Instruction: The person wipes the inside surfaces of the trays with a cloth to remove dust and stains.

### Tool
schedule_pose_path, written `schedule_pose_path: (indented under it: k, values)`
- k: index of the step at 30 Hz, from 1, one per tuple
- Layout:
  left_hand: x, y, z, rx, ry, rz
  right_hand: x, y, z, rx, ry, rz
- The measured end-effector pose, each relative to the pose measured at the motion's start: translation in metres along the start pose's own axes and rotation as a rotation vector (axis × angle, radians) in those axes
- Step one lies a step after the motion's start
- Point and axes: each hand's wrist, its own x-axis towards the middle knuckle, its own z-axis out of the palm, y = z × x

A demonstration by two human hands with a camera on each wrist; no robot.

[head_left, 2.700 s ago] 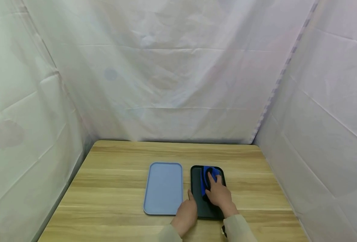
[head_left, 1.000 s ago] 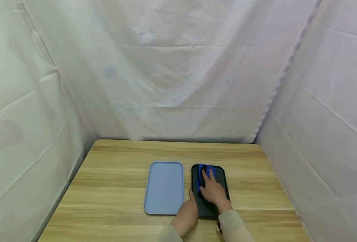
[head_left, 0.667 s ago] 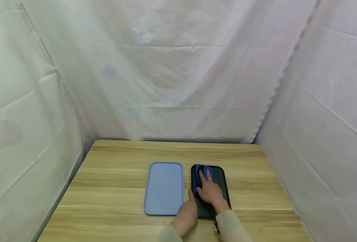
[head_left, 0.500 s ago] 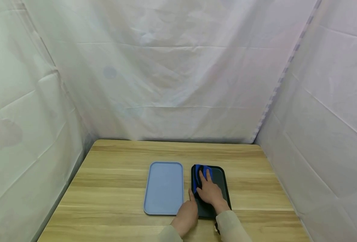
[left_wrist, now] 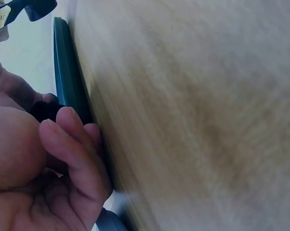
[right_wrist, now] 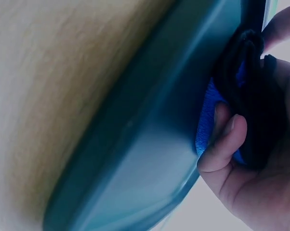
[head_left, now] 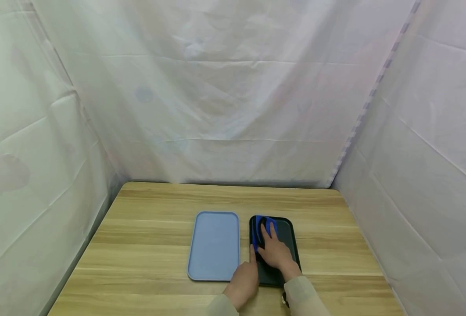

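A dark green tray [head_left: 287,235] lies on the table, with a folded blue and black cloth [right_wrist: 205,118] at its far left part. My right hand [head_left: 275,253] holds this cloth down on the tray; in the right wrist view its fingers bend round the cloth. At the tray's left edge, my left hand [head_left: 244,281] grips the rim, one finger stretched forward along it. The left wrist view shows the other fingers [left_wrist: 77,149] curled beside the tray's outer wall; their exact contact is partly hidden.
Left of the dark tray stands a light blue tray [head_left: 214,245], a narrow gap between them. Both are on a wood-grain table [head_left: 150,245]. Pale cloth curtains [head_left: 233,101] hang at the back and both sides.
The right hand has slid the cloth from the tray's right part to its left part, then nearly stopped. Lately the left hand's stretched finger has shifted slightly right, onto the rim.
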Motion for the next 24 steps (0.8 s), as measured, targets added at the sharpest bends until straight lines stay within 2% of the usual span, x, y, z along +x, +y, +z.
schedule_pose_path:
  k: [24]
  values:
    - [0.001,-0.001,0.001,-0.041,0.01,-0.009,-0.032,-0.004,0.005,0.017,-0.01,0.0]
